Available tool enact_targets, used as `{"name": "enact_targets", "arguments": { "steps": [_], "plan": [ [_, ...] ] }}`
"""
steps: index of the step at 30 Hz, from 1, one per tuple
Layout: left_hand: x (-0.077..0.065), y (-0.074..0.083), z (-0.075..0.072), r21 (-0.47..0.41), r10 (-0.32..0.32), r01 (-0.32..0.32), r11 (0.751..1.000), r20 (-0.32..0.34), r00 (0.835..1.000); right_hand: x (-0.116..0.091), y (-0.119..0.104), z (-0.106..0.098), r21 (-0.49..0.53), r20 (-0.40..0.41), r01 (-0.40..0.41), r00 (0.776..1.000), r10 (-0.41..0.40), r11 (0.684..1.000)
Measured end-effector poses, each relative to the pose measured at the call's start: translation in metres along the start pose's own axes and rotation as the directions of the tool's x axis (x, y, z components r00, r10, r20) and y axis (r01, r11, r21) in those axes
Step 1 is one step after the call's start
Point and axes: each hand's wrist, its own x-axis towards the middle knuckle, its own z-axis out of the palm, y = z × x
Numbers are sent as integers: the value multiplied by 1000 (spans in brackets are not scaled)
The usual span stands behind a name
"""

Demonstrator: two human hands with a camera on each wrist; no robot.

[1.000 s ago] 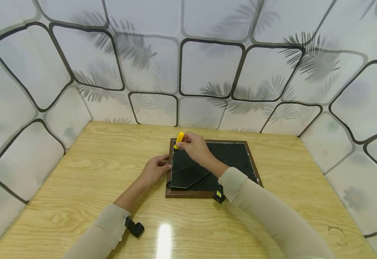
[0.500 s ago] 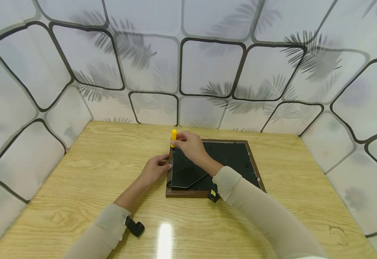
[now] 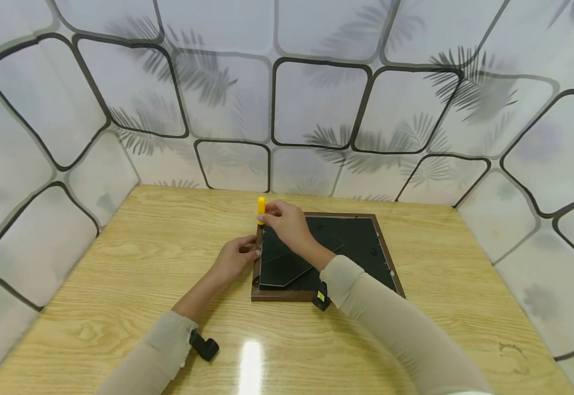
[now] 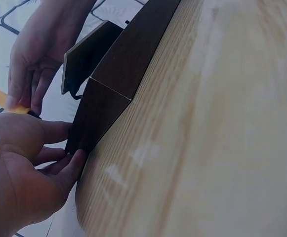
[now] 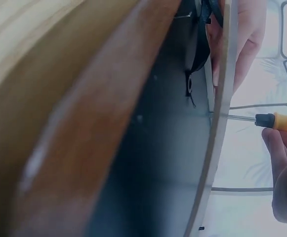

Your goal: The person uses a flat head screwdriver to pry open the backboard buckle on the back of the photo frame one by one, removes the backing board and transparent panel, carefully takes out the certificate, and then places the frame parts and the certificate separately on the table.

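A picture frame (image 3: pixel 287 296) lies face down, its brown rim round a black backing board (image 3: pixel 361 241). A stand flap (image 3: pixel 287 269) on the back is lifted at an angle, as the left wrist view shows. My right hand (image 3: pixel 290 226) pinches a yellow-handled screwdriver (image 3: pixel 261 210), held upright over the frame's far left part. In the right wrist view its metal shaft (image 5: pixel 242 117) passes behind the flap's edge; the tip is hidden. My left hand (image 3: pixel 232 260) grips the frame's left side, thumb and fingers on the rim (image 4: pixel 99 108).
The frame sits on a wood-grain table (image 3: pixel 168 236). A patterned curtain (image 3: pixel 316 109) stands behind and on both sides. Each sleeve carries a small black wrist camera (image 3: pixel 204 345).
My right hand has shifted a little left with the screwdriver, which has gone from leaning to upright at the frame's left edge. My left hand has stayed in place.
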Motion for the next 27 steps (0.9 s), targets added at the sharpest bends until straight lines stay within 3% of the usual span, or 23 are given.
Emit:
{"name": "enact_targets", "arguments": {
  "steps": [18,24,27],
  "plan": [
    [-1,2,1,6,-14,14,1000,0,1000,-18,25,-25,245,26,-62,998,57,967],
    [-1,-1,1,12,-2,2,1000,-2,1000,-14,24,-26,275,25,-44,999,38,960],
    [0,0,3,4,-7,7,1000,-7,1000,-6,22,-22,254,34,-86,996,80,963]
  ]
}}
